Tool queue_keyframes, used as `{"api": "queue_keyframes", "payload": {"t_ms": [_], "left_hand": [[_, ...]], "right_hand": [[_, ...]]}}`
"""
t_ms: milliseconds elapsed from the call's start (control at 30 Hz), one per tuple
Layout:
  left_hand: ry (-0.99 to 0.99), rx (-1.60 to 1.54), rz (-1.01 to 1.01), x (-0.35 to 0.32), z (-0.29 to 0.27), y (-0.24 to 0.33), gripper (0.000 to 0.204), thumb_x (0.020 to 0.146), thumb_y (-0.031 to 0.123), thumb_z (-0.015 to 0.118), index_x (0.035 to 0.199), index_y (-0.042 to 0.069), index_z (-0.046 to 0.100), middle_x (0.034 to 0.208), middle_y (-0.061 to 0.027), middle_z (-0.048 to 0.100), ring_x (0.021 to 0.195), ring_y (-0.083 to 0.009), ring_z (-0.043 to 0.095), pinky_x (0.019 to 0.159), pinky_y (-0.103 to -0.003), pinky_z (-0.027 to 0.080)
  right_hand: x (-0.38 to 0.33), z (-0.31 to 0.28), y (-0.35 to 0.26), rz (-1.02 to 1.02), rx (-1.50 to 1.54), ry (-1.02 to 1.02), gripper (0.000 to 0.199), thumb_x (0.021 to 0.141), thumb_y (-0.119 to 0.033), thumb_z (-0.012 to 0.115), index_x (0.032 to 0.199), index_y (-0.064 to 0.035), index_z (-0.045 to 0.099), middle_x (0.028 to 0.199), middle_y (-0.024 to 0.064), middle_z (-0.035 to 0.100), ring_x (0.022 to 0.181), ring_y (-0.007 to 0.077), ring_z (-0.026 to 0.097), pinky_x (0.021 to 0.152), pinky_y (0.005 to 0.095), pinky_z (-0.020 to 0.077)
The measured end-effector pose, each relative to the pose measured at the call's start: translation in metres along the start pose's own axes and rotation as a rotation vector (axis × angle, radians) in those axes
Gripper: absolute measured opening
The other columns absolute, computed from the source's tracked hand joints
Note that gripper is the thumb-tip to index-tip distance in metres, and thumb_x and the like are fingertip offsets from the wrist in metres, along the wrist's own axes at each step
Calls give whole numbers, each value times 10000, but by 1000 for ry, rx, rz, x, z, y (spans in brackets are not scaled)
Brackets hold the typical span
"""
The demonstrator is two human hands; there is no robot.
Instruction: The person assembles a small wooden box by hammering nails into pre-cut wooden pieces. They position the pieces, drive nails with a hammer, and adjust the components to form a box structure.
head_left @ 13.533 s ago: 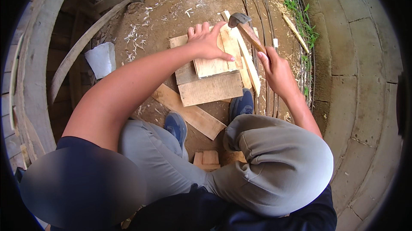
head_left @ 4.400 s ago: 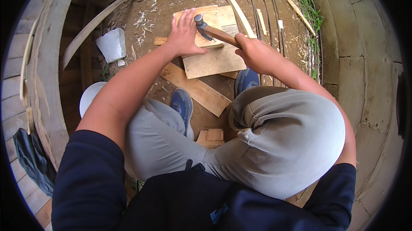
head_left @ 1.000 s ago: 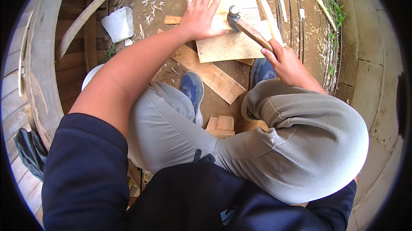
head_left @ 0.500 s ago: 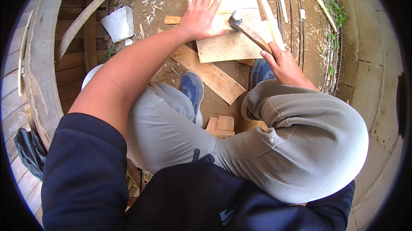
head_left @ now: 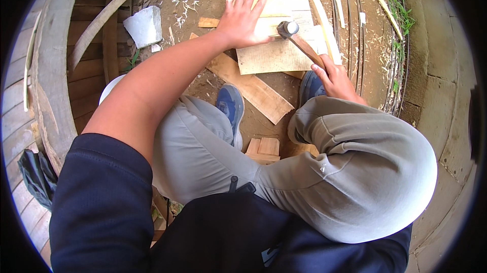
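Note:
Several pale, flat wooden boards (head_left: 274, 60) lie together on the ground in front of my feet. My left hand (head_left: 243, 18) rests on them with its fingers spread and the palm down. In my right hand (head_left: 333, 76) is a hammer (head_left: 307, 48), gripped by its brown wooden handle. The metal hammer head sits over the boards, just right of my left thumb; whether it touches the wood I cannot tell. Below the boards a longer brownish plank (head_left: 253, 89) lies slantwise between my shoes.
A white stone block (head_left: 144, 27) is at the left. A narrow wooden strip (head_left: 320, 14) runs along the boards' right side, with dark thin rods (head_left: 359, 34) beyond it. Wood shavings (head_left: 186, 1) litter the soil. Small wood blocks (head_left: 266, 147) lie near me; a concrete edge (head_left: 428, 65) borders the right.
The hammer head has shifted slightly right and toward me. My left hand stays spread on the boards, and the whole view has moved a little.

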State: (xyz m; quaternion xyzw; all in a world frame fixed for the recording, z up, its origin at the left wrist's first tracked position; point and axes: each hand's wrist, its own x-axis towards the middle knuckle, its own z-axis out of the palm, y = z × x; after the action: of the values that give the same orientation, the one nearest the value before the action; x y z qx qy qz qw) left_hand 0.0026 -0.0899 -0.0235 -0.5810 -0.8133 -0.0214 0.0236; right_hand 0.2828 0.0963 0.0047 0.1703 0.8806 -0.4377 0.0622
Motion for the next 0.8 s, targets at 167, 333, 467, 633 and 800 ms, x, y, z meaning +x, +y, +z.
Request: {"api": "queue_keyframes", "payload": {"t_ms": [167, 333, 467, 633, 800], "left_hand": [[-16, -11, -2, -1, -3, 0, 1203, 792, 807, 620, 1634, 68, 182, 1678, -270, 109, 1568, -432, 78, 1238, -613, 101], [-15, -23, -10, 1, -3, 3, 1210, 778, 786, 645, 1630, 59, 185, 1677, -271, 110, 1569, -431, 75, 1240, -611, 104], [-20, -55, -29, 1, -3, 2, 1200, 776, 765, 656, 1625, 50, 199, 1679, -271, 107, 1571, -435, 61, 1242, -612, 94], [-140, -3, -50, 9, -13, 7, 1231, 755, 799, 651, 1620, 45, 208, 1680, -280, 81, 1577, -428, 25, 1250, -609, 67], [-135, -43, -57, 4, -20, 4, 1282, 759, 862, 595, 1644, 65, 120, 1687, -272, 67, 1578, -426, 16, 1260, -587, 46]], "right_hand": [[4, 4, 14, -34, 28, -5, 372, 1048, -363, 566, 1194, -21, 567, 815, 302, 640, 839, 507, 646, 736, 532, 482], [0, 6, 5, -45, -25, 41, 316, 1052, -335, 564, 1111, -25, 563, 815, 288, 652, 810, 493, 653, 711, 530, 491], [12, -26, -46, 44, -45, -37, 343, 1053, -364, 559, 1053, -22, 579, 792, 282, 642, 793, 497, 638, 700, 540, 484], [41, -60, -78, -81, -26, 3, 427, 1058, -415, 543, 1013, 6, 606, 786, 264, 630, 756, 454, 628, 700, 511, 475], [48, -71, -92, 50, 181, 106, 413, 979, -388, 697, 1080, 9, 648, 726, 41, 553, 688, 125, 490, 621, 347, 420]]}}
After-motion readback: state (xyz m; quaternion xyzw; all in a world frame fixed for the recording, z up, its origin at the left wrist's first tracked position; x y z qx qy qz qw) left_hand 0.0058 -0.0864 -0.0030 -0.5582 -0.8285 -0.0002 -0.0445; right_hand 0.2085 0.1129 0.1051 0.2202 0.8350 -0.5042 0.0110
